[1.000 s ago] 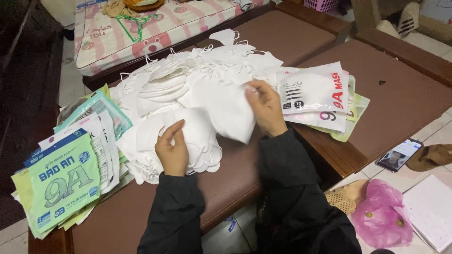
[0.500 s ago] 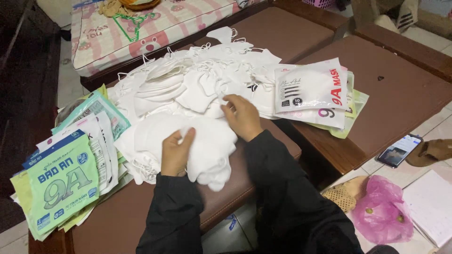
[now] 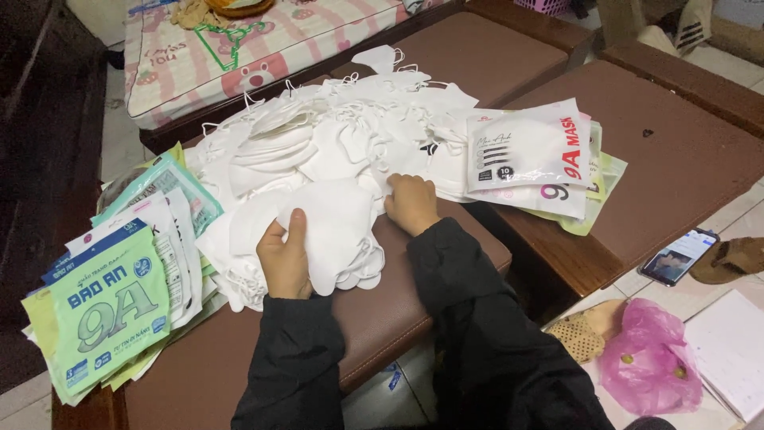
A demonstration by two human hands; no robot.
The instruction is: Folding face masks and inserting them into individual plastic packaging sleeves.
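White mask stack point(image 3: 334, 239) under left hand point(image 3: 285, 259), right hand point(image 3: 411, 203) beside

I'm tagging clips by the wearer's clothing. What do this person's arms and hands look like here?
Both arms are covered to the wrist by long, loose black sleeves of a soft, slightly creased fabric, with plain cuffs. The left hand and right hand are bare: no gloves. No rings, watch or bracelets show, and no markings are visible on the sleeves.

Phone point(image 3: 678, 256) on floor, pink plastic bag point(image 3: 649, 358) nearby, sandal point(image 3: 734, 258) beside phone.
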